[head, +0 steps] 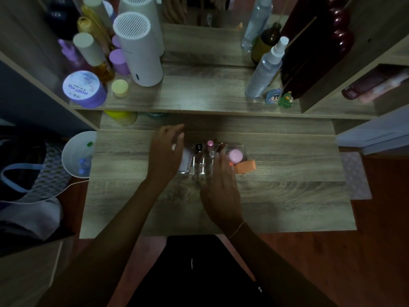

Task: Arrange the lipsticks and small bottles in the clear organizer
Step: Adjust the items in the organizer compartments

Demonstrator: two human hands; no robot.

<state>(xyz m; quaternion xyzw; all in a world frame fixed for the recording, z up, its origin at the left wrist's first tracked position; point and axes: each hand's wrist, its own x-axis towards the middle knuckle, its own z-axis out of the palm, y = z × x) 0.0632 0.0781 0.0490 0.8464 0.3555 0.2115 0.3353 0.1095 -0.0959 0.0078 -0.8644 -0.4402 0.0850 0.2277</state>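
The clear organizer (242, 149) stands mid-table. In it are a white tube (187, 161), a dark-capped lipstick (198, 147), a pink-capped small bottle (210, 143), a clear-capped bottle (211, 153), a brown lipstick (220, 147) and a pink round-lidded jar (235, 156). An orange sponge (245, 166) lies at its right front. My left hand (166, 151) hovers over the organizer's left end with fingers apart, partly covering the white tube. My right hand (221, 189) rests flat at the organizer's front, fingers spread and reaching into the middle slots; it holds nothing that I can see.
A raised shelf (199, 94) behind carries a purple jar (84, 88), a white cylinder (138, 49), spray bottles (264, 67) and small figurines (280, 97). A white bin (77, 155) stands left of the table. A bag lies on the floor at left.
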